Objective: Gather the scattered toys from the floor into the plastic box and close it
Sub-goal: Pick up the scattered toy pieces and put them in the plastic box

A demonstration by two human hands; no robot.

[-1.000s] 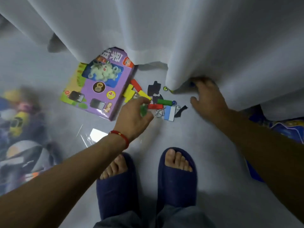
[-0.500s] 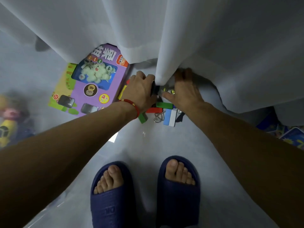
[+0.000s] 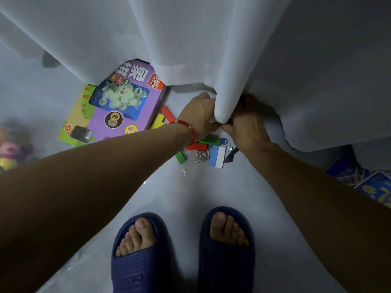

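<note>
Small toys lie scattered on the pale floor below the curtain hem: a green block (image 3: 211, 140), a red block (image 3: 195, 146), a second green block (image 3: 181, 156), a metal ring puzzle (image 3: 202, 155), a blue-and-white block (image 3: 216, 156), marbles (image 3: 224, 141) and a black piece (image 3: 231, 155). Another red block (image 3: 168, 114) and a yellow block (image 3: 157, 122) lie beside the purple chess box (image 3: 124, 115). My left hand (image 3: 198, 117), with a red bracelet, and my right hand (image 3: 247, 125) meet at a curtain fold just above the pile. The fold hides their fingers and anything they hold.
A white curtain (image 3: 211, 49) hangs over the far floor and covers part of the toys. Blurred colourful toys (image 3: 8, 149) sit at the far left. Blue patterned cards (image 3: 368, 182) lie at the right. My feet in dark blue slippers (image 3: 139, 256) stand close behind.
My left hand put down the green block and reached forward to the curtain hem. My right hand slid left to meet it. The view moved closer to the pile.
</note>
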